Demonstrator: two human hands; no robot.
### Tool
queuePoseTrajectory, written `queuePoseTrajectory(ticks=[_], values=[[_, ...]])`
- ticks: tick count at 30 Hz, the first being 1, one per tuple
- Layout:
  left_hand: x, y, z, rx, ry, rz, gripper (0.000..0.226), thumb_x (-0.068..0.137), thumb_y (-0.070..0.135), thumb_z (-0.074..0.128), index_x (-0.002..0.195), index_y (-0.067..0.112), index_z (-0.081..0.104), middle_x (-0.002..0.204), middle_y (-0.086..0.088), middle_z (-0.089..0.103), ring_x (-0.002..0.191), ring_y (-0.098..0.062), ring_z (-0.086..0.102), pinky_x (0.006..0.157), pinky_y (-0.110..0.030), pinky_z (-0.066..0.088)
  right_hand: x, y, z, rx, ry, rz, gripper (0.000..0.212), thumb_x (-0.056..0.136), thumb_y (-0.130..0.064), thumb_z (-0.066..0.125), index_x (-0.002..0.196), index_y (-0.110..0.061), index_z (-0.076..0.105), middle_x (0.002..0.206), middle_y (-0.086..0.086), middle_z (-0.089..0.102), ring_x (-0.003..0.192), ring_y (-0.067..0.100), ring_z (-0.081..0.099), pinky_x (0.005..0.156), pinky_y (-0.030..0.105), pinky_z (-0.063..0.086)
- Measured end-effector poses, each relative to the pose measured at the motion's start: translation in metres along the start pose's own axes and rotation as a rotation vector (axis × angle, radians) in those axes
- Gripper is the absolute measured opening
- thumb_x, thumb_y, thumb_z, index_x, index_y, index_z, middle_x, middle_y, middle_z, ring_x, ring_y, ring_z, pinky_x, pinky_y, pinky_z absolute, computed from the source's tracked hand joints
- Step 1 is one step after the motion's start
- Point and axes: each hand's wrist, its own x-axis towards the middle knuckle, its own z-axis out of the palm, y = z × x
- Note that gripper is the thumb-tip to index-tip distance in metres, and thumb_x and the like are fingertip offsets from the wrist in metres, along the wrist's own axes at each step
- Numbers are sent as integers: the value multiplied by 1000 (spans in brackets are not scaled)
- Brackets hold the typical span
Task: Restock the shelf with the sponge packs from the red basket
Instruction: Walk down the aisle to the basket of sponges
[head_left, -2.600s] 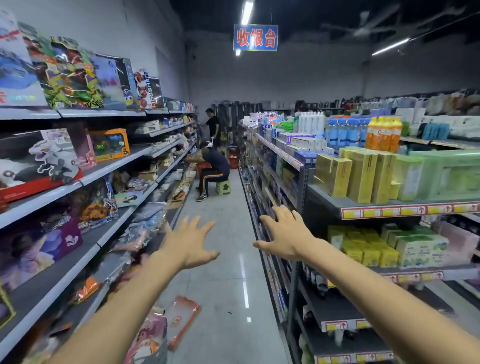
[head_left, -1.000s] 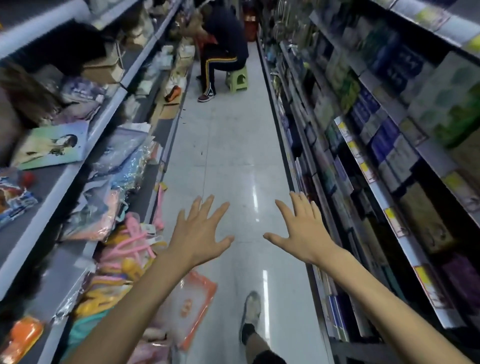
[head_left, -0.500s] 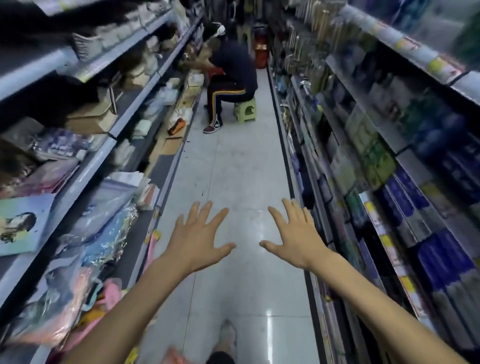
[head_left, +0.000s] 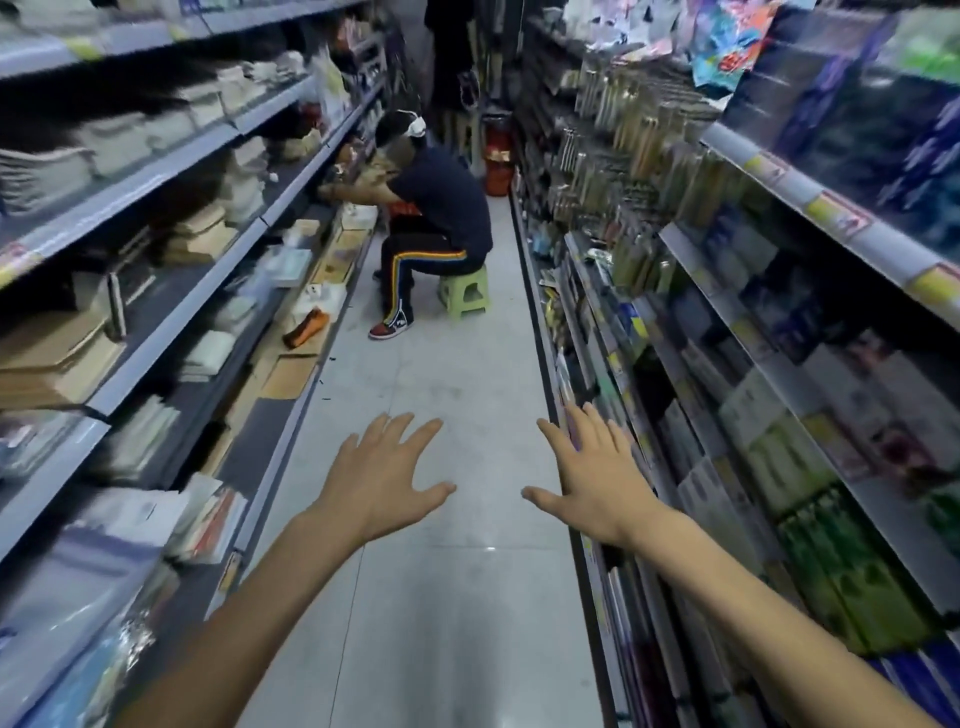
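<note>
Left hand and right hand, lower centre, both spread wide, fingers straight, holding nothing. Right-side shelf shows yellow price tags, print too blurred to read.

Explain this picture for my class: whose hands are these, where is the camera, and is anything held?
No machine here: a person wears one wide-angle camera on the head, looking forward and down, so their own arms show. The left hand and right hand are spread open above the aisle floor, holding nothing. Stocked shelves line both sides, their goods blurred. Ahead, another person sits on a green stool, reaching into the shelves on the left. A red container stands beyond; whether it is the task's basket cannot be told.
</note>
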Motion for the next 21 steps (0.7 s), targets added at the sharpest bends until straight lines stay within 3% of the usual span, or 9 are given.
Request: queuePoseTrajectory(ticks=[4,8,12,17,21], values=[[95,-9,-21,24,8,36,84,91,75,43,162,42,12,171,1,16,158,-25,11,125,-49,21,82,33,-10,38,7,36,92,93,-74,43,164,-26,9,172,14,-4,158,33,-11,128,51,0],[194,-19,-27,49,-5,59,83,92,75,42,162,42,12,170,1,19,157,-23,14,125,-48,24,169,72,-8,54,-2,84,100,84,-84,27,164,-28,7,172,13,-5,158,32,-11,128,50,0],[306,-22,-33,74,-23,94,82,91,75,43,161,42,15,170,0,21,158,-25,15,123,-48,24,268,118,-12,88,-25,113,93,94,-74,43,165,-28,4,172,12,-8,158,32,-14,128,50,-1],[449,-25,-55,108,-108,76,83,92,73,46,162,43,12,172,-1,15,159,-27,9,124,-51,19,396,177,-32,90,-40,134,93,93,-74,42,165,-28,5,172,14,-8,158,34,-11,127,51,-2],[548,-38,-78,100,-68,82,84,90,74,45,161,43,13,171,-1,17,158,-25,11,125,-52,22,495,211,-53,76,-42,125,94,93,-76,41,164,-28,4,172,14,-7,158,34,-11,128,51,-3]])
